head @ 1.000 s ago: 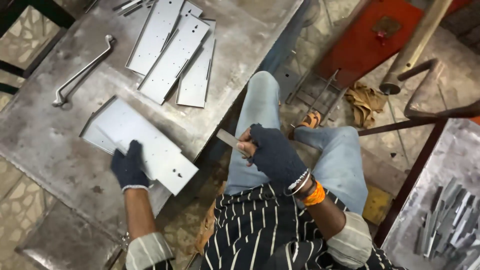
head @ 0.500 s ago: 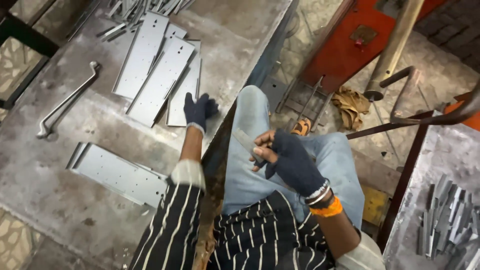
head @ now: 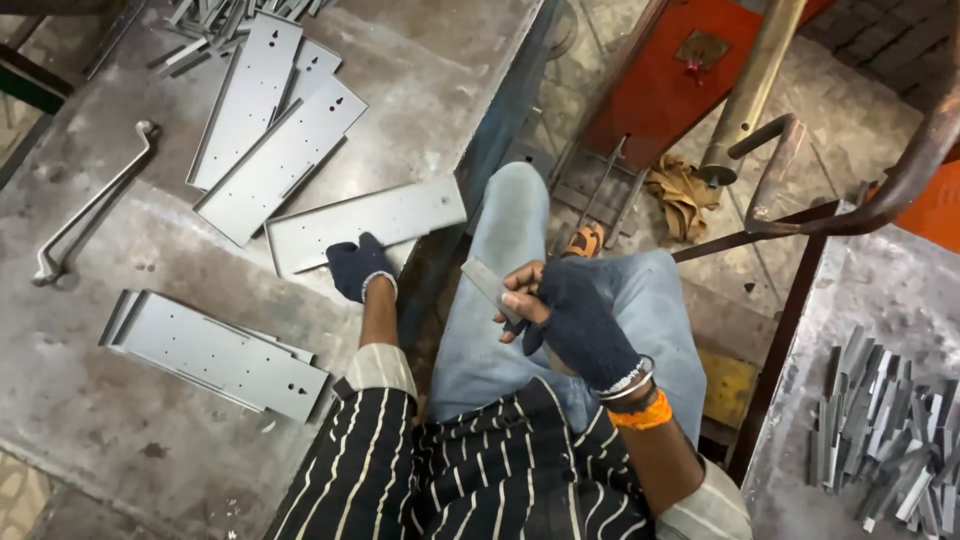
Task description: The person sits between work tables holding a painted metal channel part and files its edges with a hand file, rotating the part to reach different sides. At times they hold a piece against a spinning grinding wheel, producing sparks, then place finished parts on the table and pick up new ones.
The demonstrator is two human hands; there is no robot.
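— Left hand (head: 358, 268), what is it doing?
— Gloved in dark cloth, it lies on the near end of a long grey metal plate (head: 370, 220) with its fingers closed over the plate's edge, grasping it. That plate lies flat on the tabletop (head: 130, 420) and its far end reaches the tabletop's right edge.

— And the right hand (head: 570, 320)?
— It wears a dark fingerless glove, and its bare fingertips (head: 520, 298) pinch a small flat metal strip (head: 487, 282), held over the person's lap, above the jeans.

— What else lies on the tabletop?
— Two more long plates (head: 270, 130) with small holes near their ends lie slanted and overlapping, just beyond the grasped one. A stack of similar plates (head: 215, 355) sits nearer the person, to the left of the left forearm and well apart from the hand. A bent metal rod (head: 95, 205) lies toward the left edge.

— Anything on the other side?
— A heap of small metal strips (head: 885, 425) sits on a second metal surface at the right. On the floor beyond the knees there is a tan rag (head: 685, 195) beside a red machine base (head: 670, 90).
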